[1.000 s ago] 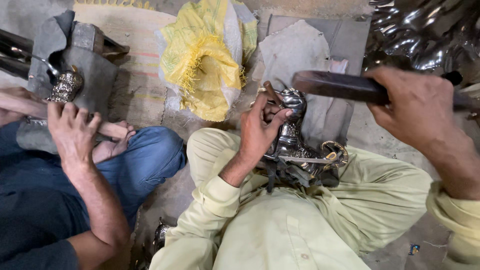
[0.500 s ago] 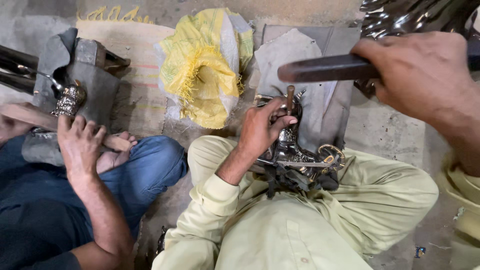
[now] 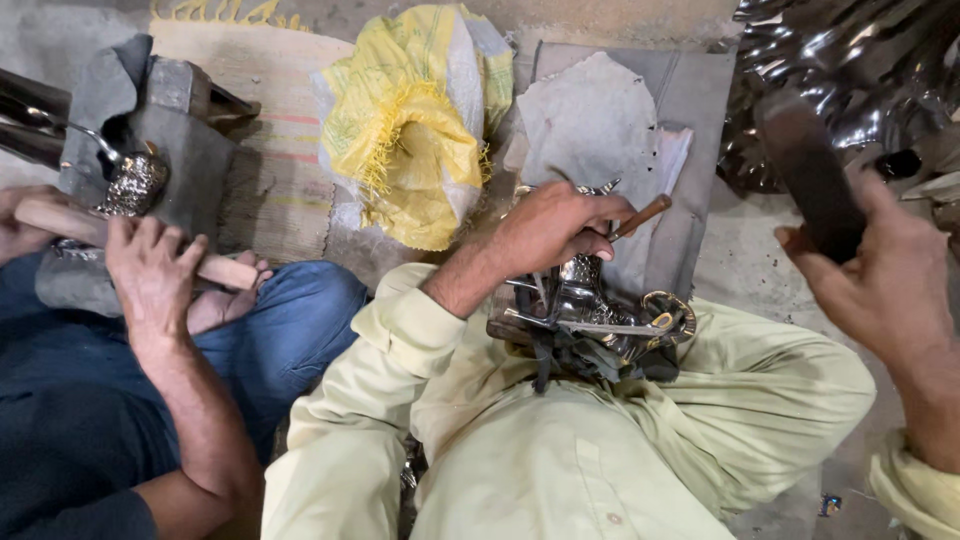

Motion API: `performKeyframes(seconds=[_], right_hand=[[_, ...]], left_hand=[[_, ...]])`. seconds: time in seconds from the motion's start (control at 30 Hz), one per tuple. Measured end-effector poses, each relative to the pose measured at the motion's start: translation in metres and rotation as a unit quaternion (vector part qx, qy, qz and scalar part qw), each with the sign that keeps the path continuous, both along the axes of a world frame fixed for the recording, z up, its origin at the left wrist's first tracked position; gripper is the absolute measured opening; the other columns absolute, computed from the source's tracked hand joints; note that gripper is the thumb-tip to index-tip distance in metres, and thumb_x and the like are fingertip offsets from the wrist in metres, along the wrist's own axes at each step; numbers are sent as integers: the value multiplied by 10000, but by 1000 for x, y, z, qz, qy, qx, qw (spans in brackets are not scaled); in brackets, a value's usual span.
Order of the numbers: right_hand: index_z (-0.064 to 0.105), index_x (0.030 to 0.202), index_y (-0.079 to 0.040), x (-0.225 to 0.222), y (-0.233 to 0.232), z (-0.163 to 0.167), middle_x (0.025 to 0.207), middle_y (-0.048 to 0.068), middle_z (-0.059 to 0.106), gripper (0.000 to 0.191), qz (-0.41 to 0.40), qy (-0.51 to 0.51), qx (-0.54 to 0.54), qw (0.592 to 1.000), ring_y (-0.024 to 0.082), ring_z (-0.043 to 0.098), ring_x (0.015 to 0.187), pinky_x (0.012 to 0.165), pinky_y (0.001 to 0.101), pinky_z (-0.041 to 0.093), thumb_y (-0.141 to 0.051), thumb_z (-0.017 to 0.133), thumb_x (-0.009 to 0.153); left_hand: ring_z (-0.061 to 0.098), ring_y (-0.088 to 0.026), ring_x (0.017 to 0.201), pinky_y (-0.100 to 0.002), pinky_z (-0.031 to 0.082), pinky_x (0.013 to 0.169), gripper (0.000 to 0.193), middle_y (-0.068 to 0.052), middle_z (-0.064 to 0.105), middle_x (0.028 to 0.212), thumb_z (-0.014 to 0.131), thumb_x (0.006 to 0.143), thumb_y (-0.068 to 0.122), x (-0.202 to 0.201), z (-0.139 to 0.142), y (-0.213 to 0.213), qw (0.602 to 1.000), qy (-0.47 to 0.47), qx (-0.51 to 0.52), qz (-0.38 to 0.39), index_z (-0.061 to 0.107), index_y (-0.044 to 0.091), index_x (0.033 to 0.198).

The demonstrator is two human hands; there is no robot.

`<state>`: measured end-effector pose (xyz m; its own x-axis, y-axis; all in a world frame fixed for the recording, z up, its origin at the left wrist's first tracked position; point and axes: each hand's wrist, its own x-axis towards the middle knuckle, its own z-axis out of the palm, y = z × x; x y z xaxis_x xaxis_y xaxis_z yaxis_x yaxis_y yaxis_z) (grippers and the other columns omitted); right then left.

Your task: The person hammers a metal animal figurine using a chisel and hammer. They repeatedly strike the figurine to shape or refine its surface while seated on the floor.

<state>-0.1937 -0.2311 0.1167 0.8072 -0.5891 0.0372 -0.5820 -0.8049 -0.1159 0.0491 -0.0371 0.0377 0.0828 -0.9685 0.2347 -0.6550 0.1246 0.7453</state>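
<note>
While left hand (image 3: 548, 228) grips punch (image 3: 640, 216), right hand (image 3: 880, 275) clasps mallet (image 3: 808, 170).

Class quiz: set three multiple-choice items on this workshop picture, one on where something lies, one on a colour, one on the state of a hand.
1. Where does the silver metal piece rest?
A. on the person's lap
B. on a shelf
C. inside the sack

2. What colour is the woven sack?
A. red
B. yellow
C. black

3. What is the right hand doing?
A. lying flat and empty
B. gripping a dark hammer
C. resting in a pocket

Answers: 1 A, it sits on the pale trousers under the left hand; 2 B, its fabric is yellow; 3 B, fingers wrap the hammer.
</note>
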Motion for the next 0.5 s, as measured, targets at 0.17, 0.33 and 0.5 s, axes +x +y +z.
performKeyframes(seconds=[0.17, 0.33, 0.5], right_hand=[[675, 1163, -35, -23, 7, -30, 861, 178, 704, 372, -63, -110, 91, 988, 307, 707, 704, 703, 451, 559, -249, 814, 893], [697, 1176, -63, -41, 5, -60, 826, 137, 734, 355, 33, -48, -27, 998, 303, 721, 745, 699, 424, 562, -166, 809, 856], [626, 1138, -41, -58, 4, -84, 852, 136, 689, 312, -49, -230, 161, 959, 247, 694, 717, 706, 376, 547, -249, 822, 1013]], left_hand=[[758, -294, 792, -463, 525, 668, 331, -40, 774, 778, 823, 821, 160, 2, 9, -8, 995, -58, 55, -61, 664, 112, 1107], [753, -291, 780, -467, 523, 679, 347, -49, 773, 776, 815, 823, 174, 2, 14, -9, 994, -73, 45, -70, 666, 117, 1131], [765, -278, 811, -453, 543, 706, 330, -51, 785, 812, 798, 846, 162, 4, 12, -10, 994, -56, 55, -81, 652, 111, 1137]])
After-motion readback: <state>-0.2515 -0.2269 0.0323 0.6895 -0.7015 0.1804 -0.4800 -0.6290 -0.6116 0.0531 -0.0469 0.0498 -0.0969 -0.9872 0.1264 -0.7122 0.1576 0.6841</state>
